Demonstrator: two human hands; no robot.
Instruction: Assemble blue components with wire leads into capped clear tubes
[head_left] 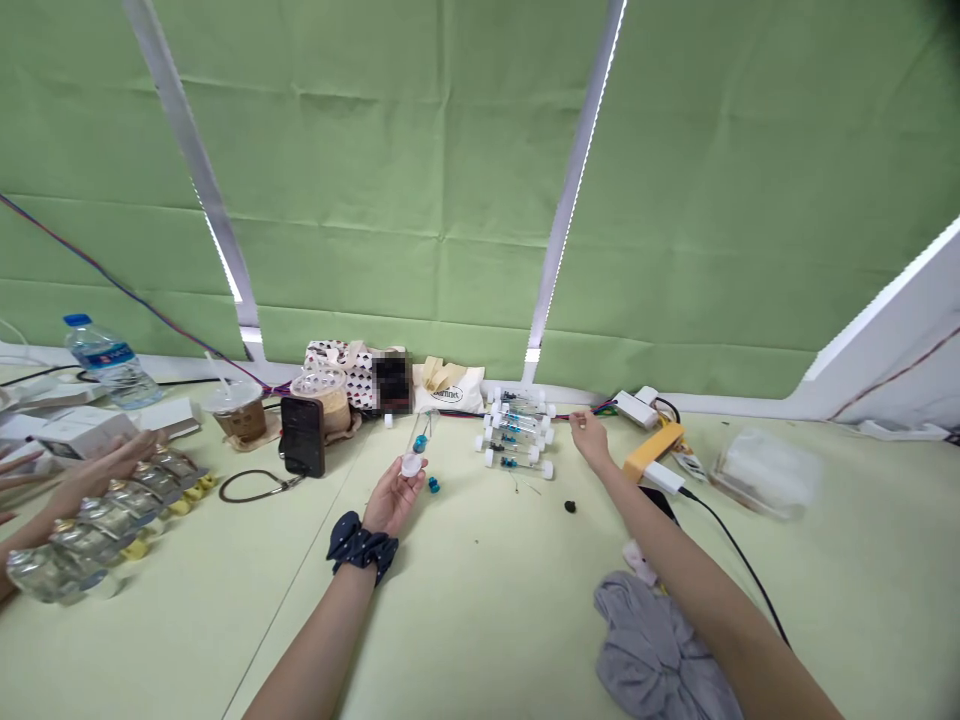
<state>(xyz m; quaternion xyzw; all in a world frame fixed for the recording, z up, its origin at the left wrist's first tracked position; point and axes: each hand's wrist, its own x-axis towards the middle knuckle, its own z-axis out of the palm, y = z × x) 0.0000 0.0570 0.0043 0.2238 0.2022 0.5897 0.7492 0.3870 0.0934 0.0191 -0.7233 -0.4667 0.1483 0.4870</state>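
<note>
My left hand (394,497) is closed around the lower end of a clear plastic tube (421,432). A round whitish end shows at the fingertips, and a blue piece with a thin stem is inside the tube. Beside that hand, small blue pieces (433,485) lie on the table. My right hand (590,437) is just right of a pile of clear tubes (517,436) with white caps and blue and dark contents. Its fingers are pinched together; whatever is between them is too small to make out.
A phone (303,437) stands before an iced drink cup (326,392); another cup (238,410) is left of it. At far left, a co-worker's hand (97,470) is behind a row of glass bottles (112,520). A grey cloth (660,645) lies under my right forearm.
</note>
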